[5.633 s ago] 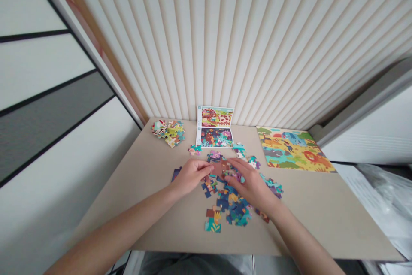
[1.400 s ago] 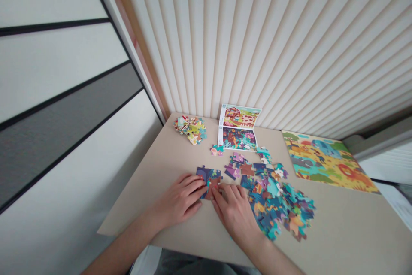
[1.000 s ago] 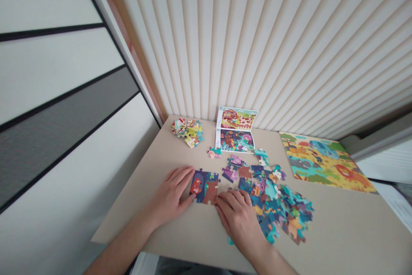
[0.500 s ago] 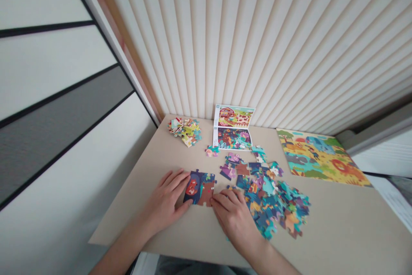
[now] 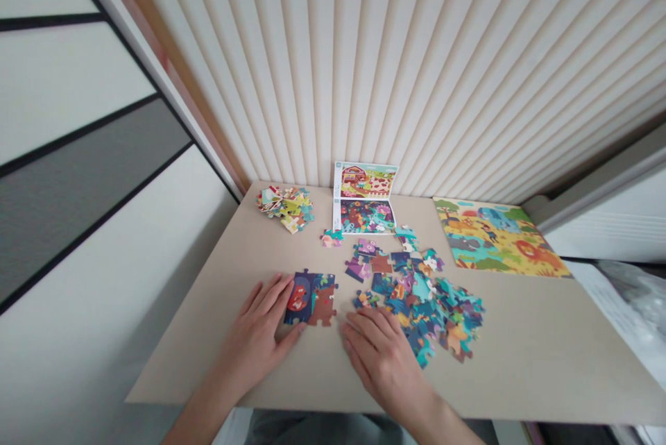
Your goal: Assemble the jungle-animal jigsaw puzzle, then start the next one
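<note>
A small joined jigsaw section (image 5: pixel 318 299), with a red animal in a round hollow and a brown shape, lies flat near the front of the table. My left hand (image 5: pixel 260 327) rests at its left side, fingers spread, with index finger and thumb touching its edges. To the right of the section and apart from it, my right hand (image 5: pixel 382 355) lies low over the table, fingers loosely bent and holding nothing that I can see. Its fingertips are partly hidden. Just beyond that hand spreads a heap of loose dark blue and teal puzzle pieces (image 5: pixel 427 309).
An open picture leaflet (image 5: pixel 367 198) leans against the pleated blind (image 5: pixel 364 70) at the back. Left of it is a second pile of puzzle pieces (image 5: pixel 288 207). A finished animal puzzle (image 5: pixel 499 237) lies at the back right of the beige table (image 5: pixel 250 244).
My right hand has come away from the joined section's right edge, leaving a gap. The left hand stays against the section. The whole view has shifted slightly.
</note>
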Action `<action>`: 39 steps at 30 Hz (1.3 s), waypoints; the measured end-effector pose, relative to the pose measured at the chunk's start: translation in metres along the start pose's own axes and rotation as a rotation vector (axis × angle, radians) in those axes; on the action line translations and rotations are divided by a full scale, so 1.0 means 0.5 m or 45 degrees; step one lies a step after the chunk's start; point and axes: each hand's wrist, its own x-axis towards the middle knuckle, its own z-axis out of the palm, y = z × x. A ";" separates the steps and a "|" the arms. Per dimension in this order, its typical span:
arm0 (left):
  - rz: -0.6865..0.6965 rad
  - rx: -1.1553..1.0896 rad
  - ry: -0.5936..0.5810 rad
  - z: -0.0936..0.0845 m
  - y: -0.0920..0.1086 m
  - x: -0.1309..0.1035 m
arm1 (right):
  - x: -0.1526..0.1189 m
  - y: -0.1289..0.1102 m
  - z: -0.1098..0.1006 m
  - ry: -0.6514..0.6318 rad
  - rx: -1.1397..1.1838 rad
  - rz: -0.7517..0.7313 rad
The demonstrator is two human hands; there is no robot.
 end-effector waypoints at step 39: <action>-0.118 -0.118 0.112 0.018 0.002 -0.005 | -0.096 0.036 -0.056 0.023 -0.052 0.098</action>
